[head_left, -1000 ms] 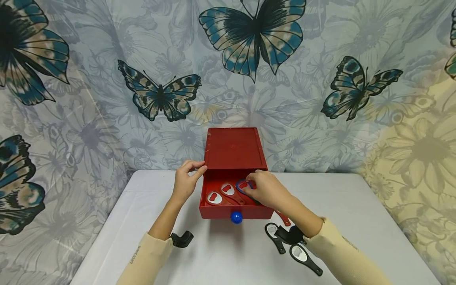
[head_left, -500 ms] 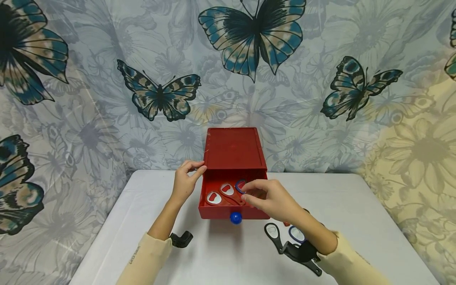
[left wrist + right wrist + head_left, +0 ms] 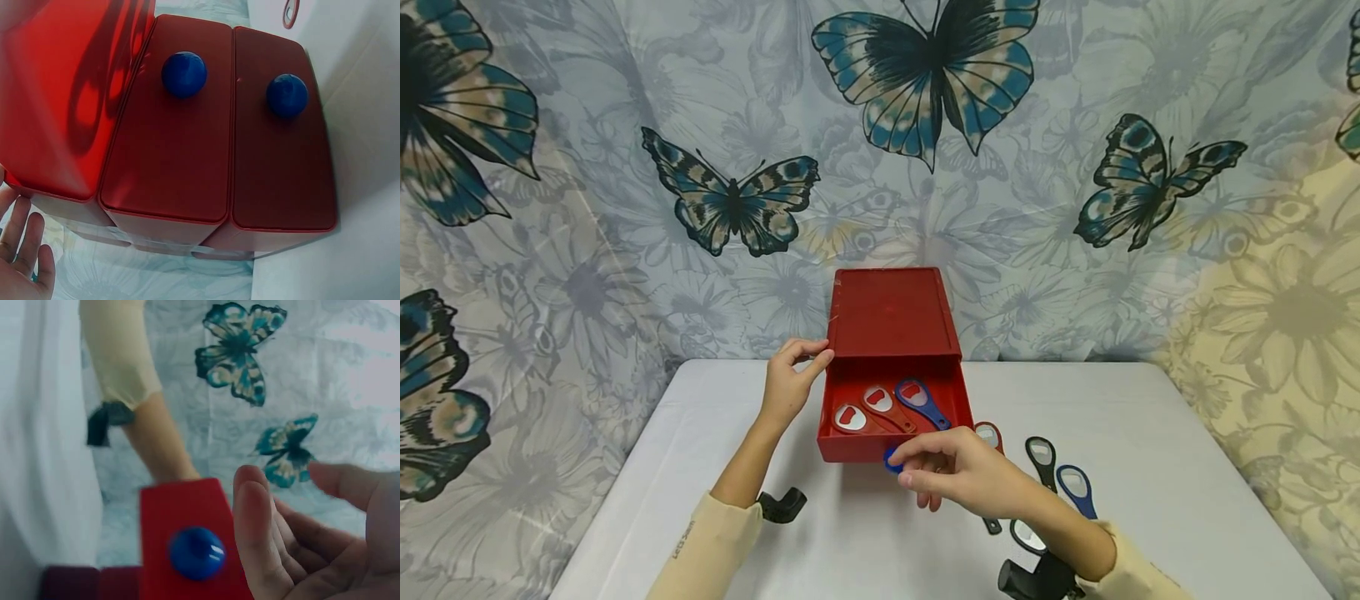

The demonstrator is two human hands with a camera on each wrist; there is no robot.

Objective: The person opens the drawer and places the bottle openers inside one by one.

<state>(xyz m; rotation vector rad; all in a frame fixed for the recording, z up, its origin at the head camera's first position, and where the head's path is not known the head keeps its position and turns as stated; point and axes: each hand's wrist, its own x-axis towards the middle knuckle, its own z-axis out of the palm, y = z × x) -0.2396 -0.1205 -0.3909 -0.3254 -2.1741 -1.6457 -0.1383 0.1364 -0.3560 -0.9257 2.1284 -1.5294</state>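
Observation:
A red chest of drawers [image 3: 891, 312] stands on the table with its top drawer [image 3: 951, 400] pulled out. Inside lie two red magnifying glasses [image 3: 891, 412] and a blue magnifying glass [image 3: 927, 408]. My left hand [image 3: 786, 383] touches the chest's left edge, its fingers fairly straight in the left wrist view. My right hand [image 3: 970, 471] hovers by the drawer's round blue knob [image 3: 197, 553], thumb and fingers apart and holding nothing. It partly hides the knob in the head view.
Right of the drawer lie more magnifying glasses: a red one [image 3: 988, 435], a blue one [image 3: 1077, 490] and black ones [image 3: 1041, 458], partly behind the right arm. Two closed lower drawers [image 3: 169, 144] show in the left wrist view. A butterfly-print cloth [image 3: 737, 200] hangs behind the table.
My right hand has let go of the blue magnifying glass in the drawer, drawn back and come down in front of the knob. My left hand has stayed at the chest's edge.

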